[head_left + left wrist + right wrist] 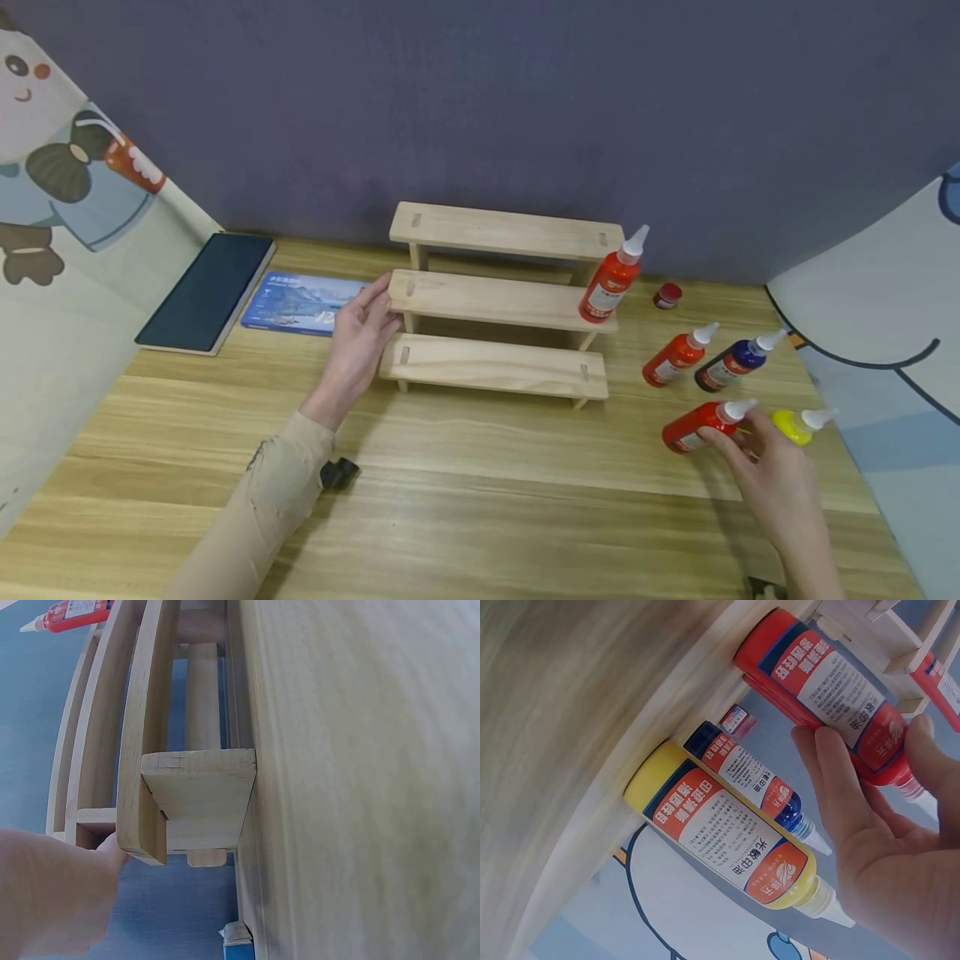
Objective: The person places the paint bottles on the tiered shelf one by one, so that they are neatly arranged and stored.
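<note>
Head view: right hand point(774, 468), lower right of frame, thumb and fingers wrapped round upper body of held red bottle point(692, 423). Bottle lies left of hand; long axis runs base lower left to white nozzle point(739, 408) upper right, roughly parallel to yellow bottle point(790, 427) just beside hand. Base touching table point(480, 508) or lifted: cannot tell. Wooden rack point(498, 367) sits upper left from bottle, frame centre; left hand point(358, 340) pinches left end of middle tier point(480, 297), well apart from bottle; right nearer.
</note>
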A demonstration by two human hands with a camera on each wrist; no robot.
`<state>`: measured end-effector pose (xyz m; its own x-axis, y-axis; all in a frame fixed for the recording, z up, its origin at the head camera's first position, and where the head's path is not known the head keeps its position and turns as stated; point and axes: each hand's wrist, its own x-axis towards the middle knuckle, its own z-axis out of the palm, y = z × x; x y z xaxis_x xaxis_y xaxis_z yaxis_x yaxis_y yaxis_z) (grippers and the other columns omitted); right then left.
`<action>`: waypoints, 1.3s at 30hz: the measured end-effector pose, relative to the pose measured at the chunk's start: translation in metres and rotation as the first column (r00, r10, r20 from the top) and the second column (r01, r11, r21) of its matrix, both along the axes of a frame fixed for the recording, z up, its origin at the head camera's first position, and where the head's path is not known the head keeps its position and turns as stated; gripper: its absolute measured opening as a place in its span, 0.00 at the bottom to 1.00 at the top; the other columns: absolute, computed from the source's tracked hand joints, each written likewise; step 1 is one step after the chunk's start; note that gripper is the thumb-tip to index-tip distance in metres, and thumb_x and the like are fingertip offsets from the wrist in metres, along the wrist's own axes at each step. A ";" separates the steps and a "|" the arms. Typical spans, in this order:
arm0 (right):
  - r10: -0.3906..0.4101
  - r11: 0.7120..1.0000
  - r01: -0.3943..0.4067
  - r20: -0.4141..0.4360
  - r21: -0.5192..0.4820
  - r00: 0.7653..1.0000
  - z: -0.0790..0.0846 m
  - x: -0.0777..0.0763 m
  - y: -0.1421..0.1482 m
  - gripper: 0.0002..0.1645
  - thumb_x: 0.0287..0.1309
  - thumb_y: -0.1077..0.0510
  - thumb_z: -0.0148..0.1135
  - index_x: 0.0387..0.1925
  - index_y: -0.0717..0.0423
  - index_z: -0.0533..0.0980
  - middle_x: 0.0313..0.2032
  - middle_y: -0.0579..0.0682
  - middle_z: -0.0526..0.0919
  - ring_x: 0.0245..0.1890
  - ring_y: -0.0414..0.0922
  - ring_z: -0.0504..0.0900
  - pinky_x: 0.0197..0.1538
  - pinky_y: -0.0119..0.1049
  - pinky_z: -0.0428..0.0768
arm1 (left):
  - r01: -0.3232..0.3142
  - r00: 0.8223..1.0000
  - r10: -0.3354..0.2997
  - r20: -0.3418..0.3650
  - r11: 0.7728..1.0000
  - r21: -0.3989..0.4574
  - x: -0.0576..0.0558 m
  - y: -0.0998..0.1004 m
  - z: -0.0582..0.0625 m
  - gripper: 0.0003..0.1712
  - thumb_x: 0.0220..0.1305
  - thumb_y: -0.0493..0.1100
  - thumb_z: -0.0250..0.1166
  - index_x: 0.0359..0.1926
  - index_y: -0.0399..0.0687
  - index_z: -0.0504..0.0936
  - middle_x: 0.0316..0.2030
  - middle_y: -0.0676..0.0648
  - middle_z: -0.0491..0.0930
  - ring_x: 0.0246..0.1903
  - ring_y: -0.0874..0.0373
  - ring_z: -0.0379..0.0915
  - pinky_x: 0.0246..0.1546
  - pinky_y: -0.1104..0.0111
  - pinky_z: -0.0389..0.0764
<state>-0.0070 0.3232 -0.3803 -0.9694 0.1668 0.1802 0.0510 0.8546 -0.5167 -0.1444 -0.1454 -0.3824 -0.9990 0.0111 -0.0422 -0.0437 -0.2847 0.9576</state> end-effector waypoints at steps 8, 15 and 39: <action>-0.008 1.000 0.008 -0.007 0.002 1.000 0.000 0.000 -0.003 0.23 0.67 0.61 0.76 0.54 0.73 0.78 0.47 0.77 0.85 0.42 0.73 0.88 0.35 0.60 0.90 | 0.001 1.000 -0.001 0.007 1.000 -0.001 0.000 0.000 0.000 0.30 0.88 0.35 0.43 0.84 0.37 0.53 0.82 0.36 0.54 0.79 0.43 0.58 0.77 0.64 0.67; -0.024 1.000 0.024 0.016 -0.002 1.000 0.002 -0.003 -0.005 0.25 0.69 0.58 0.74 0.56 0.74 0.77 0.50 0.78 0.84 0.44 0.74 0.87 0.38 0.63 0.89 | 0.004 1.000 -0.004 0.005 1.000 -0.001 0.000 0.000 0.000 0.30 0.88 0.35 0.42 0.84 0.36 0.53 0.82 0.35 0.55 0.79 0.44 0.58 0.77 0.64 0.67; -0.013 0.999 0.011 -0.052 -0.045 0.999 0.025 -0.002 -0.024 0.27 0.65 0.61 0.77 0.59 0.72 0.78 0.54 0.75 0.84 0.49 0.74 0.86 0.37 0.35 0.91 | -0.008 1.000 0.008 0.016 1.000 -0.004 -0.001 0.000 0.000 0.30 0.88 0.35 0.43 0.84 0.37 0.54 0.81 0.35 0.57 0.78 0.44 0.59 0.77 0.64 0.67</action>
<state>-0.0094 0.2987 -0.3549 -0.9568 0.1876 0.2222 0.0334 0.8299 -0.5568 -0.1453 -0.1452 -0.3820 -0.9983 0.0029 -0.0586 -0.0570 -0.2811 0.9580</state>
